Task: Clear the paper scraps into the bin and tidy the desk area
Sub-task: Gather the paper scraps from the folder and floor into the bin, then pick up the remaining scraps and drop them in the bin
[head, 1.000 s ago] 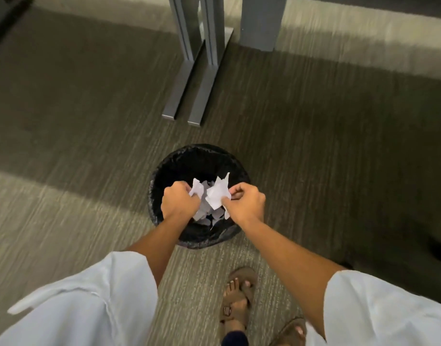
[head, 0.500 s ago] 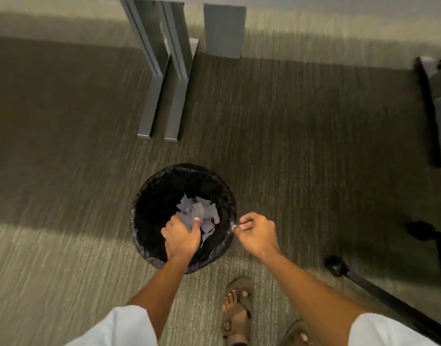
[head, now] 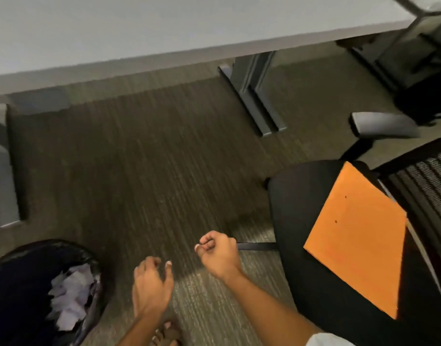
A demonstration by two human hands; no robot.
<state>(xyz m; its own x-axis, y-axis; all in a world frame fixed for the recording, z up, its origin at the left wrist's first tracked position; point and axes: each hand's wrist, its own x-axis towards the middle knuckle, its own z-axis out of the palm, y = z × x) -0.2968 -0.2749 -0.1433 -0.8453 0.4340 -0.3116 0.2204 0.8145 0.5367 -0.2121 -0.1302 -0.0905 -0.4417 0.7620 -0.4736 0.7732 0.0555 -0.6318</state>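
A round black bin (head: 19, 283) lined with a dark bag stands on the carpet at the lower left. White paper scraps (head: 69, 300) lie piled inside it. My left hand (head: 150, 285) hangs over the carpet to the right of the bin, fingers loosely apart and holding nothing. My right hand (head: 218, 253) is further right and a little higher, fingers curled in with nothing visible in them. Both hands are clear of the bin.
A white desk (head: 164, 28) runs across the top, with grey metal legs (head: 254, 96) below it. A black office chair (head: 301, 221) stands at the right with an orange folder (head: 359, 236) on its seat. My sandalled foot (head: 167, 333) shows at the bottom.
The paper scraps left my hands and now lie in the bin. Both hands have come away from the bin, and my view has swung right toward the chair and desk.
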